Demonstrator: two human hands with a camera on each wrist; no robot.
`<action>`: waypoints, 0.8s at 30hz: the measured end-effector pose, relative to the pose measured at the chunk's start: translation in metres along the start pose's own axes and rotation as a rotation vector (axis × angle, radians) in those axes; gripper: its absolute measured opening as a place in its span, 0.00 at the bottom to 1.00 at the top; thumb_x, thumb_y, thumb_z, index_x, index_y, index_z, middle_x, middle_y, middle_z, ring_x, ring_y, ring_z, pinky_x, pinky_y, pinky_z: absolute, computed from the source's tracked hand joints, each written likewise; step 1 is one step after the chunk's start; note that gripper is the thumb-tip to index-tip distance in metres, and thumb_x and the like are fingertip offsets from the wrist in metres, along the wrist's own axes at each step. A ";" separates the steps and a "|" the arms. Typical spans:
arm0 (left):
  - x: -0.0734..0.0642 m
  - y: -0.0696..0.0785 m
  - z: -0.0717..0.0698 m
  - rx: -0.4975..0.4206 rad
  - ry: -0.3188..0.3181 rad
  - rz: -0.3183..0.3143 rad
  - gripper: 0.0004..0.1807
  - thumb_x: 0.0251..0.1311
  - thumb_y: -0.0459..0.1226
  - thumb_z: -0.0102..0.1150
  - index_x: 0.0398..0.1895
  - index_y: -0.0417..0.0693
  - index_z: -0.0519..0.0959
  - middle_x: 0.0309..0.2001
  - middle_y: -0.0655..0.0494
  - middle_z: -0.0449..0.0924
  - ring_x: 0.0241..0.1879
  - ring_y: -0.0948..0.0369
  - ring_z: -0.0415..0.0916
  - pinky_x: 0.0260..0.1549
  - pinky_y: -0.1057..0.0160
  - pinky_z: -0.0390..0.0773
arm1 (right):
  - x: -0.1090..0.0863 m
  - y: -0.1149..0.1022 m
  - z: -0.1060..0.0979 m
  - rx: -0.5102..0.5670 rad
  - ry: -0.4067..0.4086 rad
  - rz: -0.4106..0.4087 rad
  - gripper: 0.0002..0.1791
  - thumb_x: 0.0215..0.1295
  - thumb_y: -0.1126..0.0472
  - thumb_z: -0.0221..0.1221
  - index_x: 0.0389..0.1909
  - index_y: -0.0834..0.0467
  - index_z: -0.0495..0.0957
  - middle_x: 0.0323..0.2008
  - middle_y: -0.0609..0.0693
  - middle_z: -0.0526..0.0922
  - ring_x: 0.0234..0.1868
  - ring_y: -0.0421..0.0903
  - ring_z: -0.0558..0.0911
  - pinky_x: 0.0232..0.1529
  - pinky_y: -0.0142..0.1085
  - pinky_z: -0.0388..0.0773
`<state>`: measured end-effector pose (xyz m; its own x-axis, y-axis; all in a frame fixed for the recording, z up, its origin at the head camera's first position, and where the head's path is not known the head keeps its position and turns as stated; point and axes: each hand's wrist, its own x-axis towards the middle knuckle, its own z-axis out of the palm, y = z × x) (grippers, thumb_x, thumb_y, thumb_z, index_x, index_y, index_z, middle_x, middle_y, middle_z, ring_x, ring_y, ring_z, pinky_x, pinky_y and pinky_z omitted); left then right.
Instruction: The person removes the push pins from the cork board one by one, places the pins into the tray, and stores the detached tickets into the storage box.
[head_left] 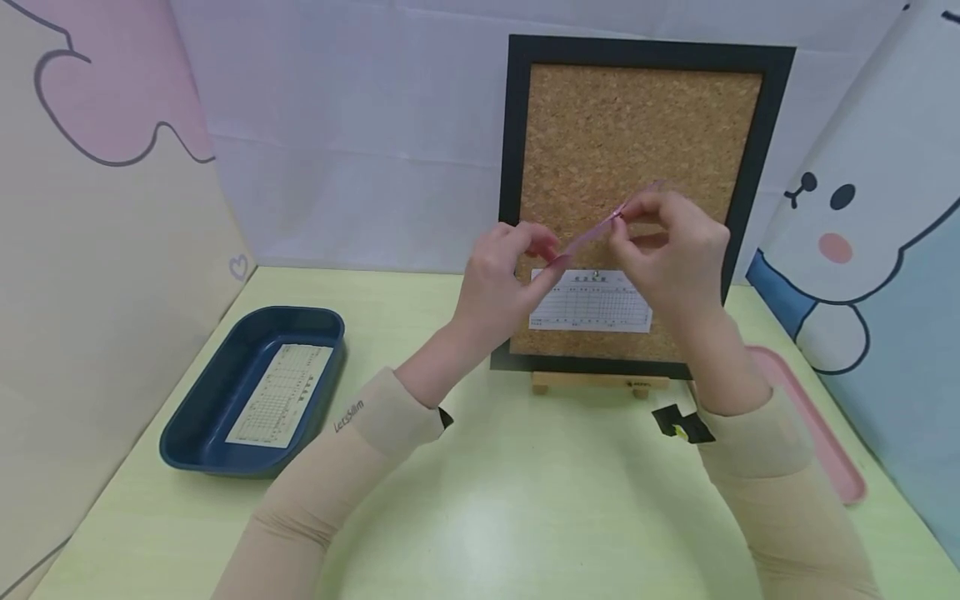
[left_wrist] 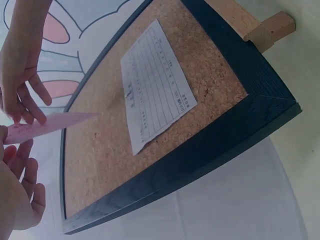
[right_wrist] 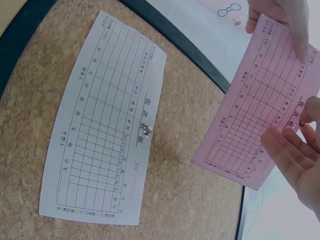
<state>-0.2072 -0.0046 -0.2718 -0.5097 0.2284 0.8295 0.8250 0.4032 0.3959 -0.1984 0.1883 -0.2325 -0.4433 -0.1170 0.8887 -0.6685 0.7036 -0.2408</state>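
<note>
Both hands are at a pink receipt slip (right_wrist: 240, 110), raised in front of the cork board (head_left: 637, 125). My left hand (head_left: 498, 271) pinches one end of the slip between thumb and fingers. At the slip's printed heading, the fingertips of my right hand (head_left: 671, 250) pinch a small shiny push pin (right_wrist: 301, 123), partly hidden by the fingers. The slip appears nearly edge-on in the head view. Below the hands, a white receipt slip (right_wrist: 105, 125) hangs on the cork, with a clear push pin (right_wrist: 147, 131) through its heading.
The black-framed board leans on a wooden easel (head_left: 600, 382). At the left stands a dark blue tray (head_left: 176, 446) with a pale slip (head_left: 281, 396) inside. A pink tray (head_left: 847, 487) lies at the right, partly behind the right sleeve. Cartoon-printed walls enclose the table.
</note>
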 end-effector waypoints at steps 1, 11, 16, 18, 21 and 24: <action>0.000 0.002 0.000 0.016 0.022 0.029 0.08 0.55 0.36 0.65 0.35 0.40 0.79 0.30 0.54 0.84 0.33 0.59 0.71 0.37 0.62 0.68 | -0.001 -0.002 0.000 0.014 0.008 0.002 0.09 0.56 0.67 0.63 0.33 0.70 0.79 0.31 0.59 0.84 0.34 0.51 0.85 0.36 0.14 0.69; -0.006 0.011 -0.003 0.012 0.160 0.038 0.07 0.55 0.33 0.63 0.25 0.38 0.77 0.22 0.51 0.74 0.28 0.56 0.68 0.31 0.63 0.65 | -0.007 -0.011 -0.007 0.060 0.044 -0.016 0.06 0.53 0.70 0.62 0.30 0.71 0.79 0.28 0.61 0.84 0.30 0.55 0.85 0.36 0.13 0.69; -0.009 0.008 -0.010 -0.015 0.174 -0.006 0.07 0.55 0.33 0.63 0.24 0.38 0.77 0.24 0.50 0.76 0.30 0.56 0.70 0.31 0.63 0.66 | -0.010 -0.015 -0.015 0.072 0.022 0.006 0.05 0.53 0.71 0.63 0.30 0.70 0.80 0.29 0.60 0.84 0.31 0.54 0.84 0.36 0.15 0.71; -0.010 0.008 -0.014 -0.014 0.174 -0.011 0.07 0.54 0.33 0.64 0.24 0.37 0.78 0.24 0.49 0.76 0.31 0.57 0.70 0.32 0.63 0.67 | -0.010 -0.015 -0.019 0.062 0.012 0.005 0.05 0.53 0.72 0.63 0.30 0.70 0.80 0.29 0.60 0.84 0.31 0.54 0.84 0.37 0.15 0.71; -0.011 0.008 -0.021 -0.010 0.169 -0.012 0.07 0.54 0.33 0.64 0.25 0.37 0.79 0.25 0.49 0.78 0.31 0.56 0.70 0.33 0.62 0.68 | -0.012 -0.014 -0.024 0.034 0.012 -0.015 0.05 0.53 0.71 0.63 0.30 0.70 0.80 0.29 0.61 0.84 0.31 0.55 0.84 0.38 0.14 0.69; -0.011 0.008 -0.030 0.004 0.165 -0.009 0.07 0.53 0.32 0.65 0.24 0.37 0.79 0.25 0.48 0.78 0.31 0.56 0.70 0.33 0.62 0.68 | -0.013 -0.011 -0.031 0.005 0.014 -0.029 0.06 0.52 0.71 0.63 0.30 0.70 0.79 0.29 0.61 0.84 0.30 0.57 0.84 0.39 0.13 0.68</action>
<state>-0.1878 -0.0308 -0.2662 -0.4699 0.0762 0.8794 0.8193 0.4085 0.4024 -0.1667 0.2034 -0.2296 -0.4151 -0.1273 0.9008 -0.6839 0.6967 -0.2167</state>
